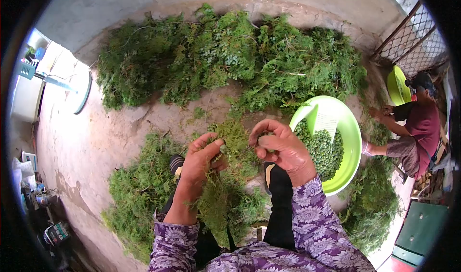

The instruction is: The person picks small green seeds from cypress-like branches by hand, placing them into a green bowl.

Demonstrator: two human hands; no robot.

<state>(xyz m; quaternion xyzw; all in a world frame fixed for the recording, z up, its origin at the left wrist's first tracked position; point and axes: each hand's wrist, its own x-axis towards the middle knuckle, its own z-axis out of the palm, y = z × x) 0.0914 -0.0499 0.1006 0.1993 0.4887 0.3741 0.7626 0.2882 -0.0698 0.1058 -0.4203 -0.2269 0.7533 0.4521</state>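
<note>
My left hand [201, 159] is closed around a leafy conifer sprig [214, 200], whose flat green fronds hang down over my lap. A small round green cone [223, 148] shows by its fingertips. Just to the right, my right hand [281, 147] is raised with its fingers curled in; a bit of green shows in them, too small to make out. Beside that wrist stands a lime-green basin [354, 147], partly filled with small green cones [319, 152]. A ribbed, pale green panel [331, 118] slants inside its far side. Cut conifer branches [240, 176] lie between my feet.
A long heap of conifer branches [216, 55] runs along the wall, with another pile [137, 190] at left. A co-worker [422, 128] sits at right near a second green basin [397, 85]. A stand fan [82, 92] is at far left, a mesh gate [418, 41] at upper right.
</note>
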